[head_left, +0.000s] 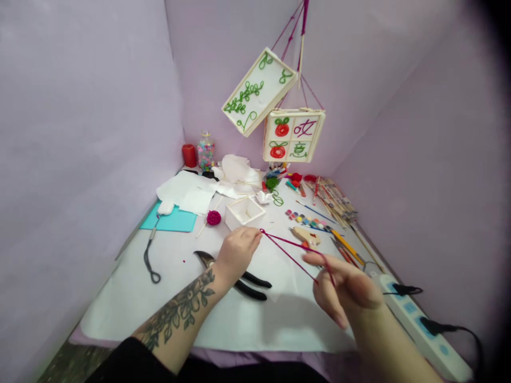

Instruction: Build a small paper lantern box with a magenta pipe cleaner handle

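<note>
A magenta cord (pixel 289 243) stretches between my two hands above the white table. My left hand (pixel 239 250) pinches its looped end between thumb and fingertips. On the other side, the cord loops around the fingers of my right hand (pixel 339 284), which hold it taut. Beneath my left wrist lie pruning shears (pixel 255 284) with black handles, partly hidden by the arm. Just beyond my left hand stands a small white open box frame (pixel 244 210). A magenta ball of cord (pixel 214 217) rests to its left.
Two decorated panel boxes, a tilted one (pixel 259 90) and a lower one (pixel 294 135), hang on magenta cords. At right lie a glue gun (pixel 309 235), paint pots (pixel 307 219), a yellow cutter (pixel 347 246) and a power strip (pixel 427 330). A turquoise sheet (pixel 179 219) lies left.
</note>
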{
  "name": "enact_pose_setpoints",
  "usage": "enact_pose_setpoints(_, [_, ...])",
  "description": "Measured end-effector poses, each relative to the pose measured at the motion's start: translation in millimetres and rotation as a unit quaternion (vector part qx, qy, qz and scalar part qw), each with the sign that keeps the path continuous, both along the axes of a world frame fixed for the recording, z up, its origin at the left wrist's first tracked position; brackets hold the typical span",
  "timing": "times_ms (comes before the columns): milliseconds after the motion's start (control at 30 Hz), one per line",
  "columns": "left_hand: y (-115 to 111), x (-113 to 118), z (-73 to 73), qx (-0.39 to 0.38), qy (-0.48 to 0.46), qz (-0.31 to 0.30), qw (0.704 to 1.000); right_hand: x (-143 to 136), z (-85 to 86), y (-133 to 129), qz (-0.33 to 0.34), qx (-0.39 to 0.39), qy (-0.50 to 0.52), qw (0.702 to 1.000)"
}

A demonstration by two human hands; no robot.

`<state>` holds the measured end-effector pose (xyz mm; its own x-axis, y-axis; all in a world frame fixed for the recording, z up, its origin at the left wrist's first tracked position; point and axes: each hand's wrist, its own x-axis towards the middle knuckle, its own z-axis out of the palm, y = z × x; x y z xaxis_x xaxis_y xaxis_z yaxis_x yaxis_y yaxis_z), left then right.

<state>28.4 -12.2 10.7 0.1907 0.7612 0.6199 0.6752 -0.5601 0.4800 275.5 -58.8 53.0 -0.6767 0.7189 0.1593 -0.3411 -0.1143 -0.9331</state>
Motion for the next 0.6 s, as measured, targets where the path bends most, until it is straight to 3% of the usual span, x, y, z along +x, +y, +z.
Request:
enact_pose_setpoints(67, [1.5,-1.3,0.0,-0.003,0.009,0.01,1.0,2.6,-3.8,-4.5,-0.038,-0.046,-0.033,0.998])
enact_pose_setpoints(167, [3.6,-1.5,-0.4,-0.011,0.006,0.01,1.0,9.9,-10.5,-12.3,-0.105,0.056,-0.059,0.991])
enact_pose_setpoints(233, [4.3,-0.5,-1.4,-0.015,0.004,0.006,1.0,14.7,-11.9,-18.0,-0.08,0.103,-0.049,0.99])
enact_pose_setpoints(367, [5.5,-2.0,-2.9,-0.008,0.007,0.012,1.0,16.5,-12.3,-26.6,-0.098,-0.032,-0.082,0.991])
enact_pose_setpoints(433, [6.7,-5.0,-2.6,-0.002,0.007,0.019,1.0,18.5,-15.2,-27.6,-0.137,-0.035,-0.089,0.986])
enact_pose_setpoints(467, [7.5,-6.7,-2.3,0.0,0.005,0.023,1.0,21.6,-17.7,-27.5,-0.12,0.009,-0.061,0.991])
enact_pose_setpoints(533, [9.0,-9.5,-1.6,0.005,-0.003,0.031,1.0,33.9,-24.0,-28.2,-0.017,0.113,0.053,0.992])
enact_pose_setpoints(567, [9.8,-10.6,-1.2,0.007,-0.009,0.035,0.999,43.5,-26.9,-29.9,0.047,0.145,0.086,0.985])
enact_pose_setpoints(600, [10.5,-11.4,-0.8,0.01,-0.018,0.039,0.999,55.1,-29.0,-33.0,0.06,0.147,0.077,0.984])
